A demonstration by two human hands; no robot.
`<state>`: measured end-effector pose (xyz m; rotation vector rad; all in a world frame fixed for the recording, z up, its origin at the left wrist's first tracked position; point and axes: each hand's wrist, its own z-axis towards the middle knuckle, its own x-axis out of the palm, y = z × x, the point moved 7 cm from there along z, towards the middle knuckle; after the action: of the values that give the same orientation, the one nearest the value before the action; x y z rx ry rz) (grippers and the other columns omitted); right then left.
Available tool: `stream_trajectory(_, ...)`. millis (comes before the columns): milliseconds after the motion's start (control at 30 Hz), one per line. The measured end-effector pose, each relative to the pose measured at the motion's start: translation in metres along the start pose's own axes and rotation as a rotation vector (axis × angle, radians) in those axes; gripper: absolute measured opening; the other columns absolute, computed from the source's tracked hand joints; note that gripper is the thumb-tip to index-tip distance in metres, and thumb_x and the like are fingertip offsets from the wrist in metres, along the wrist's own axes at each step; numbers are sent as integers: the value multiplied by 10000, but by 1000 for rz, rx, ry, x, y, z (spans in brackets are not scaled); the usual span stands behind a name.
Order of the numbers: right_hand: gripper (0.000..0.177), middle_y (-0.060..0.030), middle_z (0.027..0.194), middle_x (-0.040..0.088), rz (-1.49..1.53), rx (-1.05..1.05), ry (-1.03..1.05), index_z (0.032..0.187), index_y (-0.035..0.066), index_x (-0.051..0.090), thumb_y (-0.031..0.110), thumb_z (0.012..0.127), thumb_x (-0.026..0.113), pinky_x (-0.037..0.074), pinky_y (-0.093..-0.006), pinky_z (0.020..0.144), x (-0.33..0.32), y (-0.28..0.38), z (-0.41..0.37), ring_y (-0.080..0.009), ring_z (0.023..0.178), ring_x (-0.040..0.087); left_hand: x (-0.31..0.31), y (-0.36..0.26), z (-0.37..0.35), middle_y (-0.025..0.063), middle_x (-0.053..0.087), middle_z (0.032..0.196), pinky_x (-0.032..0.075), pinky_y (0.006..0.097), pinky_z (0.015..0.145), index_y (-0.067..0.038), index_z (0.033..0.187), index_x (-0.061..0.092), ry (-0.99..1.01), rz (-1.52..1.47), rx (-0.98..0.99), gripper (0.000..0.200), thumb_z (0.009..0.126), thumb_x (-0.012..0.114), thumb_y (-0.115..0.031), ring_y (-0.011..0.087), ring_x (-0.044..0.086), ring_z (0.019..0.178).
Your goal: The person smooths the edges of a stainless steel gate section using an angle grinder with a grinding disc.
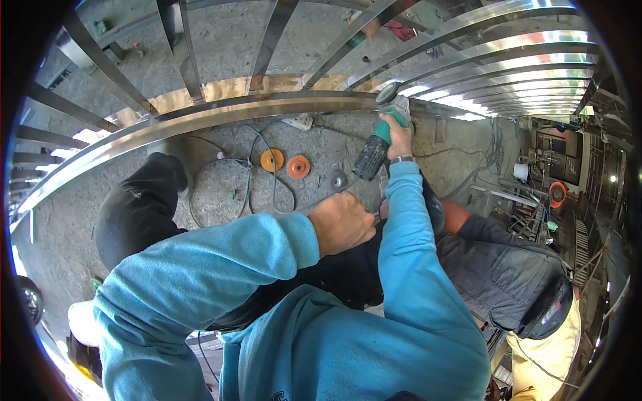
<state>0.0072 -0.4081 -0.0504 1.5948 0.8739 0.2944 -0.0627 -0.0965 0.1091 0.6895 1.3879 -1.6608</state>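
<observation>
A green and black angle grinder [372, 155] is gripped in my right hand [400, 138] near its head. The grinder's round disc [387, 93] faces up, overlapping the lower rail of the shiny metal frame [267, 105] in this view. Closer to my body, my left hand [342, 224] is closed in a fist, knuckles up. A small piece shows at its thumb side, but I cannot tell what it is. On the concrete floor beyond that fist are a grey disc [338, 180], an orange-red disc [298, 167] and a yellow-orange disc [272, 160].
Loose cable [249, 187] loops across the floor by the discs, near a white power strip [299, 121]. Polished bars of the frame curve across the far side. At right crouches another person [498, 271] in dark trousers, with scrap metal [528, 217] behind.
</observation>
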Motion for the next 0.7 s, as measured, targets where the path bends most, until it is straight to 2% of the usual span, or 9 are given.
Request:
stream_trajectory(33, 636, -78, 1059, 660, -87, -10, -45, 1249, -20, 553, 116, 712, 865, 547, -343, 815, -6, 9, -1, -218, 901, 665, 3, 0, 0, 49, 696, 669, 562, 347, 635, -115, 660, 713, 6, 5, 19, 119, 761, 678, -165, 223, 732, 703)
stream_trajectory(67, 753, -111, 1085, 649, -125, -12, 42, 1304, -45, 461, 98, 690, 874, 567, -351, 779, -9, 7, 9, -232, 892, 670, 5, -1, 0, 49, 696, 670, 563, 346, 637, -116, 660, 713, 12, 11, 38, 123, 765, 678, -168, 219, 732, 706)
stream_trajectory(167, 854, -130, 1134, 635, -382, -89, 24, 1322, -28, 454, 107, 615, 914, 531, -374, 839, -20, 21, 21, -245, 988, 637, 5, -1, 1, 48, 698, 677, 565, 342, 635, -116, 665, 716, 26, 18, 39, 129, 774, 676, -172, 214, 730, 703)
stream_trajectory(200, 854, -130, 1134, 635, -380, -89, 25, 1322, -28, 454, 107, 615, 914, 531, -374, 839, -23, 24, 26, -245, 988, 637, 5, -1, 1, 48, 698, 677, 565, 342, 635, -116, 665, 716, 27, 20, 38, 129, 774, 676, -172, 214, 730, 703)
stream_trajectory(300, 968, -198, 1122, 676, -681, -347, 151, 1399, 8, 377, 203, 613, 907, 534, -420, 894, -15, 41, 36, -336, 1027, 673, 6, 0, 1, 43, 698, 683, 565, 341, 638, -117, 675, 721, 26, 13, 37, 126, 781, 671, -164, 213, 730, 711)
stream_trajectory(333, 968, -198, 1122, 676, -678, -347, 153, 1399, 8, 377, 203, 613, 907, 534, -420, 894, -5, 57, 26, -336, 1027, 673, 8, 0, 1, 39, 699, 688, 565, 339, 640, -121, 679, 723, 36, 19, 32, 123, 782, 670, -163, 212, 730, 718)
stream_trajectory(400, 974, -243, 1144, 678, -1148, -293, 106, 1438, 83, 358, 267, 637, 880, 524, -473, 929, 7, 87, 9, -418, 1074, 666, 10, 1, 1, 36, 699, 692, 565, 338, 642, -125, 683, 725, 45, 23, 27, 120, 782, 669, -161, 211, 730, 726)
stream_trajectory(500, 965, -264, 1160, 670, -1286, -261, 106, 1456, 131, 347, 302, 656, 859, 516, -508, 938, 8, 95, 7, -455, 1094, 647, 9, 2, 0, 31, 701, 702, 564, 336, 646, -135, 688, 728, 35, 37, 30, 120, 786, 666, -165, 208, 730, 738)
stream_trajectory(700, 928, -246, 1129, 686, -1389, -274, 65, 1445, 137, 343, 315, 678, 835, 532, -508, 914, 25, 103, -6, -444, 1059, 665, 7, 2, 0, 24, 698, 707, 565, 335, 645, -146, 698, 732, 32, 13, 11, 118, 790, 660, -165, 207, 729, 737)
